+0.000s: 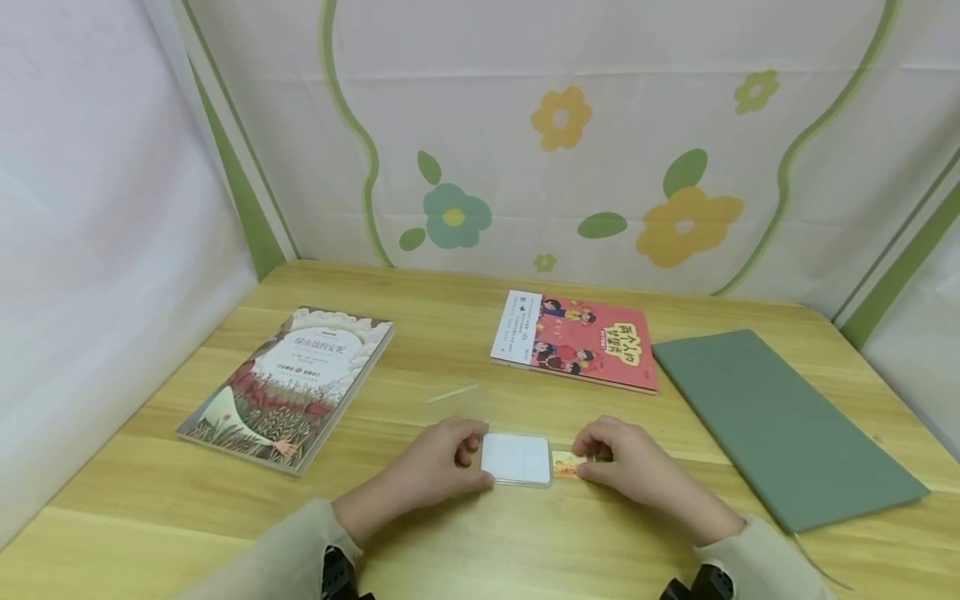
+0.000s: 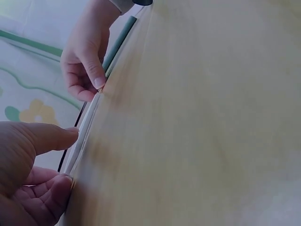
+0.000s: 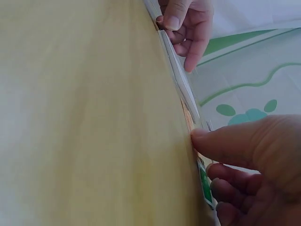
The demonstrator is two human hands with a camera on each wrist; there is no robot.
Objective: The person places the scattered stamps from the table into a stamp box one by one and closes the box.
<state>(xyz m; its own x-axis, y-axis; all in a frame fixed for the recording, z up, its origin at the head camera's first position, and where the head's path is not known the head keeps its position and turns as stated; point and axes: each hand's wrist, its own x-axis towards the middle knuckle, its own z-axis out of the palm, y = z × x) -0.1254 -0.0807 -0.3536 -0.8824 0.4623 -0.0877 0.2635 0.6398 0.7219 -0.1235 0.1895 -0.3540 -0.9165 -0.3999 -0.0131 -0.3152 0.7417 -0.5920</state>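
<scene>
On the near middle of the wooden table (image 1: 465, 550), the left hand (image 1: 435, 471) holds a clear sleeve (image 1: 516, 458) with a white card inside it. Its fingers curl round the sleeve's left edge, thumb on the near side and fingertips on the far side. In the left wrist view the thumb and a finger pinch the thin edge of the sleeve (image 2: 83, 136) against the table.

The right hand (image 1: 630, 467) sits just right of the sleeve. Its thumb and forefinger pinch a small orange card (image 1: 567, 464), which lies flat on the table with its left end touching the sleeve's right edge. In the right wrist view the thumb presses down on the card (image 3: 189, 118) at the sleeve's mouth, and the other fingers curl under, close together. Whether the card's tip is already inside the sleeve, I cannot tell.

A second clear sleeve (image 1: 457, 404) lies flat on the table just beyond the left hand.

Far left lies a book with a field on its cover (image 1: 288, 385), set at a slant. Far of the hands, right of centre, lies a red book (image 1: 577, 340). On the right side a green folder (image 1: 780, 425) lies flat, running from far to near. Behind the table hangs a flowered cloth (image 1: 570, 142).
</scene>
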